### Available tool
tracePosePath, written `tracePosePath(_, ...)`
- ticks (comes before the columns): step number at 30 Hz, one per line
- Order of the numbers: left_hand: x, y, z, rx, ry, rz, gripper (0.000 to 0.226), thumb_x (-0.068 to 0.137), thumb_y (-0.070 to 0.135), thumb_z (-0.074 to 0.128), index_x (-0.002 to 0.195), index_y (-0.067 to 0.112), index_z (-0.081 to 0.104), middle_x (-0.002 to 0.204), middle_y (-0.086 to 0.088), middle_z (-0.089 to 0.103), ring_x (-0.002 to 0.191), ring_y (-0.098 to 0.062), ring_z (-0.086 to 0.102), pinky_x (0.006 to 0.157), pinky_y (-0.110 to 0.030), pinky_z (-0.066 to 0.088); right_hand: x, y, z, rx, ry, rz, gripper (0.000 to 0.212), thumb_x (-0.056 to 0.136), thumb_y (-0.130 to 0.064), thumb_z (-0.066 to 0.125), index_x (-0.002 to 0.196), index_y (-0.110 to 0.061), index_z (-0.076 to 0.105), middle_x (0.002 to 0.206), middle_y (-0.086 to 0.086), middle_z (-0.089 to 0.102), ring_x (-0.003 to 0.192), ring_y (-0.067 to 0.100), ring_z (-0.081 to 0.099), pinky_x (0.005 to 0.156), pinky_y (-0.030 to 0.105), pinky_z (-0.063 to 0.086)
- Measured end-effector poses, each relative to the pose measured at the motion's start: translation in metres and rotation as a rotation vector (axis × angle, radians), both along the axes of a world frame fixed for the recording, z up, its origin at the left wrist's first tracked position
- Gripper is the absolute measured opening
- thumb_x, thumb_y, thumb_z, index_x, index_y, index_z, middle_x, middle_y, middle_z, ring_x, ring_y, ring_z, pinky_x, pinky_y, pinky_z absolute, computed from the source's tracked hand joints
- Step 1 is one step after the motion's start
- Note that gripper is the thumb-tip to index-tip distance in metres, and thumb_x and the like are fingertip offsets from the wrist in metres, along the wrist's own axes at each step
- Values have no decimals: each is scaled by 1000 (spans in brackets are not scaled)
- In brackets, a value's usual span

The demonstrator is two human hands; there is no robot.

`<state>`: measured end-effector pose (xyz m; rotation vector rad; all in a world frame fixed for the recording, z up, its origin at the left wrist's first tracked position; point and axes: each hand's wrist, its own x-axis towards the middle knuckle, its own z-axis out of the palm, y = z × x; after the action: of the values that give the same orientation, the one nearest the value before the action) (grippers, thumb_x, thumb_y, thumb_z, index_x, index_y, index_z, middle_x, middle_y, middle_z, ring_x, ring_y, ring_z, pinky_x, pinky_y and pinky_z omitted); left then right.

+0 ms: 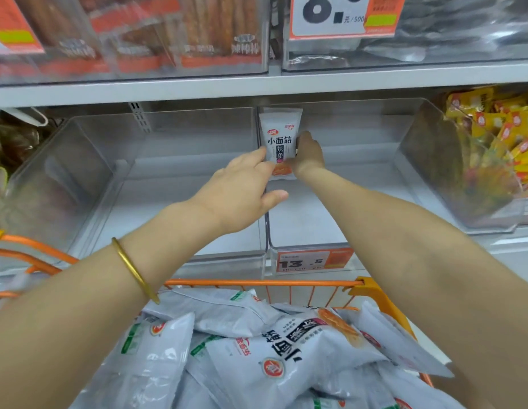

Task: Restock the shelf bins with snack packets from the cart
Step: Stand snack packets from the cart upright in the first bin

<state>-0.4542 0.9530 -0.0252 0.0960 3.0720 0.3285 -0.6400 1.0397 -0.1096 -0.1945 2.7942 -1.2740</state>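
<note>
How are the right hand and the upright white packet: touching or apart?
Touching. Head view: the right hand grips the white packet at its right edge.

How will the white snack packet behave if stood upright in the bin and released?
Probably light: the right hand holds the snack packet upright by one edge. Likely floppy, since the packets in the cart sag over each other. With a narrow base and glossy film, it may tip or slide on the clear bin floor.
</note>
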Motion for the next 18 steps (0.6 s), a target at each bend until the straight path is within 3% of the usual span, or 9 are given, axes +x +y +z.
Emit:
tracePosePath(6, 0, -1, -2, 38, 14, 9, 60, 96, 43, 42, 146, 15, 27, 159, -3, 4, 145, -19, 7, 116, -35, 15, -4, -4, -7, 17, -35, -57, 35, 87, -15, 62, 112, -8, 39, 124, 15, 53, 114, 30, 54, 74, 29, 37)
tracePosePath(8, 0, -1, -2, 43, 10, 11, 60, 96, 43, 42, 146, 15, 27, 159, -3, 4, 145, -19, 7, 116, -35, 15, -1, 0, -2, 9, -77, -55, 44, 84, -17, 69, 111, -8, 35, 126, 14, 53, 116, 29, 53, 75, 28, 38)
tracePosePath(10, 3, 0, 0, 55, 17, 18, 59, 96, 43, 42, 146, 16, 27, 158, -3, 6, 145, -20, 8, 116, -38, 16, 7, 8, 9, 20, -106, -40, 60, 81, -19, 72, 124, -3, 34, 130, 14, 50, 120, 28, 51, 79, 28, 40)
tracePosePath(12, 7, 0, 4, 78, 45, 17, 58, 95, 42, 44, 146, 18, 29, 158, -2, 10, 144, -20, 10, 116, -38, 16, 19, 18, 21, 74, -76, -26, 59, 82, -17, 71, 125, -2, 34, 132, 15, 48, 120, 29, 50, 79, 27, 39)
tracePosePath(15, 20, 3, 11, 125, 116, -4, 52, 94, 38, 48, 142, 20, 37, 156, 0, 19, 142, -20, 15, 115, -35, 16, 52, 44, 45, 113, 87, 96, 36, 80, -15, 70, 107, -6, 48, 106, 12, 58, 99, 30, 59, 73, 32, 48)
tracePosePath(18, 33, 7, 13, 162, 181, -54, 43, 93, 30, 53, 134, 21, 48, 150, 0, 33, 138, -21, 24, 111, -26, 16, 110, 82, 82, 38, 83, 289, 15, 83, -11, 68, 90, -9, 56, 78, 4, 58, 68, 19, 62, 61, 36, 54)
